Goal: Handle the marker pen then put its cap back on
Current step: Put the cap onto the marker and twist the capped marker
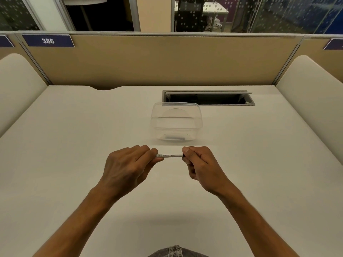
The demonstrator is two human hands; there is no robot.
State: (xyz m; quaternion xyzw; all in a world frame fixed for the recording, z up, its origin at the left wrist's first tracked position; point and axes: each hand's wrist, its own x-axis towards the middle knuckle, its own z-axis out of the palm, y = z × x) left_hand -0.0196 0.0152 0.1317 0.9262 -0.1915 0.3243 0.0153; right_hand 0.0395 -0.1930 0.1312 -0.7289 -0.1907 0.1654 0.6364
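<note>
A white marker pen [169,155] with small dark print lies level between my two hands, just above the white desk [74,145]. My left hand [128,167] grips its left end with curled fingers. My right hand [198,164] closes over its right end, where a dark bit shows at the fingertips. The cap is hidden inside my right fingers, so I cannot tell whether it is on or off.
A clear plastic container [176,123] with its lid on stands just beyond the pen; something dark lies in its bottom. Behind it is an open cable slot [207,98] in the desk. Beige partition walls enclose the back and both sides.
</note>
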